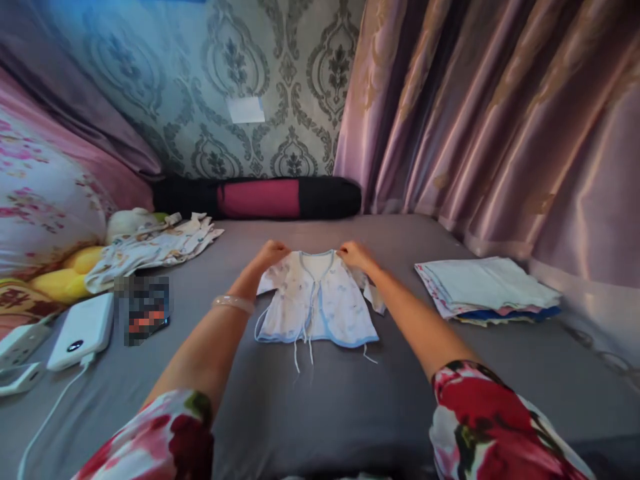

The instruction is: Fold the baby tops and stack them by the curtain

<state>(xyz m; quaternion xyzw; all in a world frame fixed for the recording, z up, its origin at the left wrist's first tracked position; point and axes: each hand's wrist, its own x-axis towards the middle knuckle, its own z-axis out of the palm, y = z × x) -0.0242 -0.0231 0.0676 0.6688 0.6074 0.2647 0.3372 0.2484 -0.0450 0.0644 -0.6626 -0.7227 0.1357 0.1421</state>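
A small white baby shirt (333, 313) with light blue trim and thin tie strings lies spread, front up, on the grey bed sheet (350, 413). Its neckline is at the far side and its hem faces me. My left hand (273, 253) is closed on the left shoulder of the shirt, and my right hand (354, 256) pinches the right shoulder. Both sleeves lie out to the sides, partly covered by my hands and forearms. A pale bracelet (234, 305) circles my left wrist.
Folded cloths (490, 290) are stacked at right. Patterned baby clothes (160, 247) lie at left near a yellow plush toy (65, 277), a white power bank (83, 330) with a cable and a power strip (23, 347). A black and maroon bolster (260, 199) lies along the wall; curtains (475, 120) hang at right.
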